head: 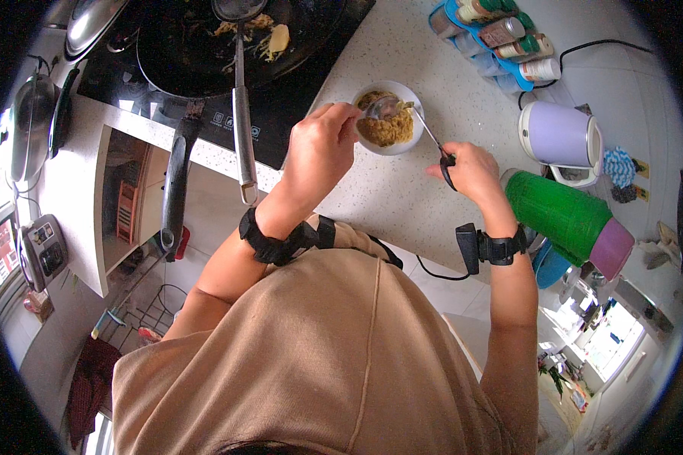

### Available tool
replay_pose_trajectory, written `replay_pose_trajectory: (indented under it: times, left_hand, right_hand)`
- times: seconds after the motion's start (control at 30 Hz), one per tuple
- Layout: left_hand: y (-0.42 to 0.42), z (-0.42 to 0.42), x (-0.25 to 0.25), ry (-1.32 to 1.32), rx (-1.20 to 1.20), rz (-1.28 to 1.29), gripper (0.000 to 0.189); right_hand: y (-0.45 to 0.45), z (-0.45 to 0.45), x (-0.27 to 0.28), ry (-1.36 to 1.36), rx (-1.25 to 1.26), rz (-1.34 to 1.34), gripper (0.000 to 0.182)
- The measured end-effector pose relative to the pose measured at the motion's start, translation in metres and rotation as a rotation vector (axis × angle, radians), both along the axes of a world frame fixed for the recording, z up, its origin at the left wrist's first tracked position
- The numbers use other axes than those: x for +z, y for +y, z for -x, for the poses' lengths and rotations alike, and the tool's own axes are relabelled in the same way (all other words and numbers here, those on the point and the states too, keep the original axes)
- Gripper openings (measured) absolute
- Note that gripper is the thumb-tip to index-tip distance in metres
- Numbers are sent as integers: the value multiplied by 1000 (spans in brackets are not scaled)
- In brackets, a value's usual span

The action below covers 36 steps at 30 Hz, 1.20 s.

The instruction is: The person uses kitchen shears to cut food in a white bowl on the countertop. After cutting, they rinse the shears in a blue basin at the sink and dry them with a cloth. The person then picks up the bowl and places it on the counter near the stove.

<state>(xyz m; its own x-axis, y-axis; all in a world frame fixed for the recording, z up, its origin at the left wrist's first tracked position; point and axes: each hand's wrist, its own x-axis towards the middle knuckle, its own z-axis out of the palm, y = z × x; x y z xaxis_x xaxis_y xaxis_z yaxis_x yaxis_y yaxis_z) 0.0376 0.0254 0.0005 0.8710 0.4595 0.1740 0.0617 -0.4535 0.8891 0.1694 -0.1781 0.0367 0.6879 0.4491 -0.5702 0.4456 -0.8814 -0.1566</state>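
A white bowl (419, 134) of yellowish-brown, crumbly food (388, 133) stands on the speckled countertop. My left hand (322, 140) is at the bowl's left rim, fingertips pinching the edge of a small clear, shiny item (382, 107) above the food; it looks like a plastic packet, though its shape is partly blurred. From the right side, my right hand (471, 168) grips black-handled scissors (431, 132). Their metal blades reach over the bowl's right rim, tips near a yellowish bit beside the clear item.
On the black cooktop (273, 131), a dark wok (171, 68) holds food scraps and a metal ladle (242, 125); both handles jut past the counter edge. A blue rack of seasoning jars (498, 45), a lilac kettle (560, 133) and a green container (558, 210) stand to the right.
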Motion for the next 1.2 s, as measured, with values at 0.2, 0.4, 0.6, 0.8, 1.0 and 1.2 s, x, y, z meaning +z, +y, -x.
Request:
replay_pose_trajectory:
  times: [0.2,0.4,0.6,0.8,1.0,1.2]
  left_hand:
    - [-3,4,-2,-22,-9,-5,9]
    - [-3,-1,-16,-18,-18,-122,8]
    - [1,1,-18,8,5,-121,8]
    - [1,2,-16,-10,-8,-85,7]
    - [2,3,-16,12,-9,-93,8]
    - [1,4,-12,49,16,141,10]
  right_hand:
    - [-1,2,-1,-18,-4,0,39]
    - [5,4,4,97,-20,12,38]
    - [-1,2,-1,167,-76,-52,41]
    - [-11,2,-17,292,-168,-146,41]
    - [-13,6,-22,255,-151,-198,40]
    - [-10,8,-16,314,-175,-202,38]
